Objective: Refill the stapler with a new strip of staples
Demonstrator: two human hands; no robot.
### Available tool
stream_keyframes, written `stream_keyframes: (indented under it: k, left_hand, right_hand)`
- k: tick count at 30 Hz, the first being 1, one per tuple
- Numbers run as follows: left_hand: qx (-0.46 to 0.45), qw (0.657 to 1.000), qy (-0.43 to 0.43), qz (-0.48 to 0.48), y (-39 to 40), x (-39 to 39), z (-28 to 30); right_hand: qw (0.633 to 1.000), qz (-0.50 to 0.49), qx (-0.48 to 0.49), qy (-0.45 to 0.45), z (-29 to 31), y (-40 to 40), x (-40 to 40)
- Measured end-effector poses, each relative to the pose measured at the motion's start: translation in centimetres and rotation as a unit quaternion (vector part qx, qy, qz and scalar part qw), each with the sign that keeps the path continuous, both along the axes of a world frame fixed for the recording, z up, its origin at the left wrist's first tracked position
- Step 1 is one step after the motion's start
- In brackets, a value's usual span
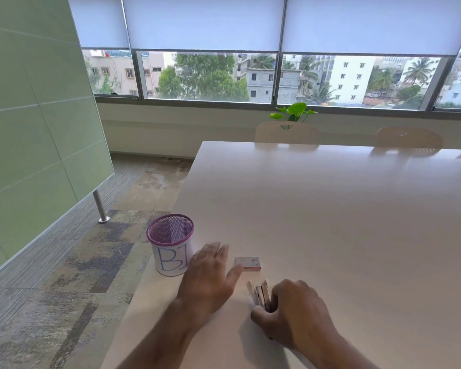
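Note:
A small metal stapler (262,292) lies on the white table (330,209) near its front edge, and my right hand (293,312) is closed around its near end. Only the stapler's far end shows past my fingers. A small staple box (248,263) lies flat just beyond it. My left hand (210,275) hovers palm down over the table with its fingers spread, its thumb tip almost at the box's near left corner. It holds nothing.
A purple mesh pen cup (171,243) with a white label stands at the table's left edge, close to my left hand. Chairs (288,133) line the far side. A green glass panel (32,129) stands to the left over carpet.

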State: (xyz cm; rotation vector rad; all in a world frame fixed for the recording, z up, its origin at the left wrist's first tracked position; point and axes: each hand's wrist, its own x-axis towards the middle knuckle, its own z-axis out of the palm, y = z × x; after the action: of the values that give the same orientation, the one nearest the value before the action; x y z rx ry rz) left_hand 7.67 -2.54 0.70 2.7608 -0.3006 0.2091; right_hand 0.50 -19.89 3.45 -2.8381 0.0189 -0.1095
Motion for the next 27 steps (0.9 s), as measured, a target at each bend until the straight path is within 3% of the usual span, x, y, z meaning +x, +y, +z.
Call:
stream_keyframes:
  k: [4, 15, 20, 24, 27]
  left_hand:
    - [0.059, 0.997, 0.050, 0.008, 0.3, -0.4, -0.8]
    - [0.059, 0.997, 0.045, 0.012, 0.1, -0.6, -0.7]
    - [0.050, 0.998, 0.039, 0.011, 0.2, -0.5, -0.8]
    - [0.028, 0.999, 0.023, 0.004, 0.2, -0.3, -0.8]
    - [0.015, 1.000, 0.001, 0.006, 0.2, 0.0, -0.8]
  right_hand:
    - [1.000, 0.005, -0.017, 0.000, 0.0, 0.2, -0.2]
    - [0.999, -0.001, -0.031, -0.027, -0.3, 0.7, -0.3]
    - [0.995, -0.018, 0.007, -0.100, 1.7, -0.4, -0.3]
    - [0.962, 0.036, 0.164, -0.217, 6.4, -1.6, -1.2]
    - [0.849, 0.112, 0.411, -0.314, 12.1, -3.6, -3.0]
